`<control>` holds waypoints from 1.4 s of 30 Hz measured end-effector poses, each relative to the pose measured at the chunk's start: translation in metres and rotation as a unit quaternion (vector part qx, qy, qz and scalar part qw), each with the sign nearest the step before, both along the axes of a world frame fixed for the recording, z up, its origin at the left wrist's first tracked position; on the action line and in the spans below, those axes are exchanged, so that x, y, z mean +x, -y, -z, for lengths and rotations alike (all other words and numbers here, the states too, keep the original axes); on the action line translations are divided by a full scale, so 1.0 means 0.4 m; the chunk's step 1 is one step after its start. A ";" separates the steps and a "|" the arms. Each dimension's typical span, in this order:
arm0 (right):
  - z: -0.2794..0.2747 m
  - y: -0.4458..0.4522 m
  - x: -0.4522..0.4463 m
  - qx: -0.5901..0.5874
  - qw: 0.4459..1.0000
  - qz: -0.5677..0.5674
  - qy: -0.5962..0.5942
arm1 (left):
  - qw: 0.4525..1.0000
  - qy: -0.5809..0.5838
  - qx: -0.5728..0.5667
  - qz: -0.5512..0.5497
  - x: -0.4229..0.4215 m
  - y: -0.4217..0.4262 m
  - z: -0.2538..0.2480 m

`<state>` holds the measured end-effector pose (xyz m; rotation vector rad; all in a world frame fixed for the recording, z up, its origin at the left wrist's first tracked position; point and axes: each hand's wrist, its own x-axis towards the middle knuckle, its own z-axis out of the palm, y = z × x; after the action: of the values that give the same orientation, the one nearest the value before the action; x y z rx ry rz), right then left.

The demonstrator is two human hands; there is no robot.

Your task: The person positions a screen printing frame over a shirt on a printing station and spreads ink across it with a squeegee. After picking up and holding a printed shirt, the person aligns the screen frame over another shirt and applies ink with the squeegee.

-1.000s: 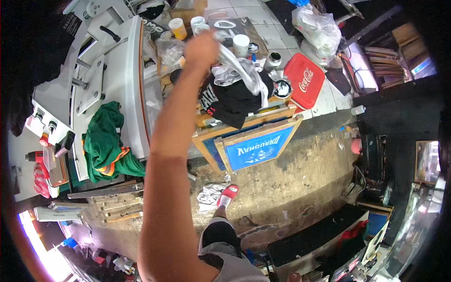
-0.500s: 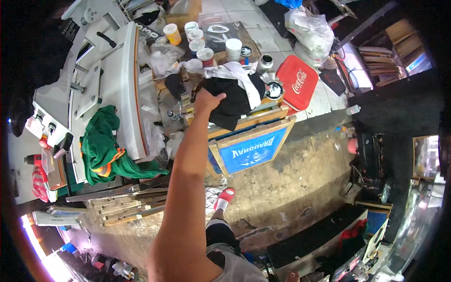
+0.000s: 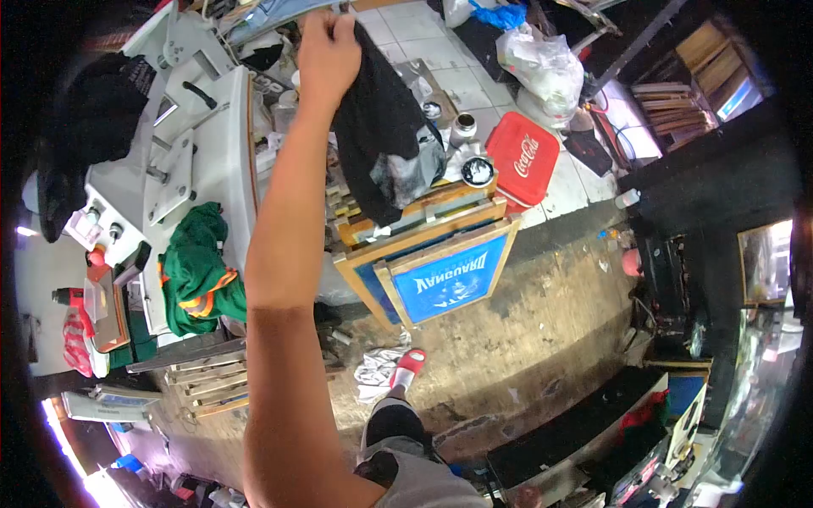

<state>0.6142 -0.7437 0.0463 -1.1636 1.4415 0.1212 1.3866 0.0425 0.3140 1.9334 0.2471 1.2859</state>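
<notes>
Left hand: my left hand is up near the top of the view, fingers curled and pressed together, pinching an edge of the black cloth.

Black cloth: it runs from my fingers down and to the right, its upper end in my grip, its lower end reaching over the nearest of the wooden frames below.

Look of the cloth: dull black, creased, drawn out long – with a smeared grey-and-white patch at its lower right. I can't tell whether that patch belongs to it or is another cloth.

Jar: an uncovered jar, black and white on top, sits just beside the cloth's lower right side, close in its way.

Can: a dark-mouthed can stands a little above the jar.

Red lid: a red Coca-Cola panel lies right of both, partly on white tiles.

Vanguard screen: a blue framed screen leans below the cloth, its lettering upside down to me.

To my left: a white machine, with a green garment banded in orange near it – my forearm crosses in front and hides part of what lies between.
</notes>
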 end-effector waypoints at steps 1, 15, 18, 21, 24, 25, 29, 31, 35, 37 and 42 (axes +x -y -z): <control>0.003 -0.013 0.051 -0.046 0.997 -0.067 -0.014 | 0.999 0.002 0.036 0.016 0.028 -0.034 -0.063; -0.059 -0.429 0.848 0.134 0.904 -0.316 0.255 | 0.953 -0.008 0.135 0.272 -0.508 0.343 -0.673; -0.332 -0.773 1.097 0.358 0.777 -0.330 0.399 | 0.806 -0.007 0.199 0.557 -0.710 0.524 -0.595; -0.488 -0.900 1.168 0.480 0.674 -0.360 0.429 | 0.657 -0.207 0.125 0.714 -0.881 0.679 -0.416; -0.581 -0.911 1.178 0.512 0.642 -0.391 0.417 | 0.751 -0.215 0.137 0.609 -0.987 0.670 -0.291; -0.603 -0.896 1.177 0.512 0.639 -0.399 0.413 | 0.815 -0.208 0.136 0.524 -1.001 0.623 -0.269; -0.683 -0.841 1.171 0.516 0.619 -0.436 0.401 | 0.948 -0.160 -0.164 0.221 -1.045 0.480 -0.111; -0.721 -0.815 1.164 0.519 0.602 -0.457 0.400 | 0.940 -0.150 -0.253 0.173 -1.025 0.490 -0.083; -0.805 -0.727 1.129 0.522 0.579 -0.484 0.397 | 0.802 -0.110 -0.513 0.286 -1.011 0.567 -0.049; -0.864 -0.692 1.130 0.522 0.572 -0.494 0.396 | 0.758 -0.193 -0.540 0.312 -1.055 0.642 -0.104; -0.970 -0.664 1.186 0.532 0.553 -0.512 0.385 | 0.926 -0.113 -0.348 0.093 -1.205 0.630 -0.322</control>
<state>1.0888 -0.4781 0.4343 -0.6362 -0.3670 1.0106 0.9046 -0.2095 0.4426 1.4330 0.5420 0.7061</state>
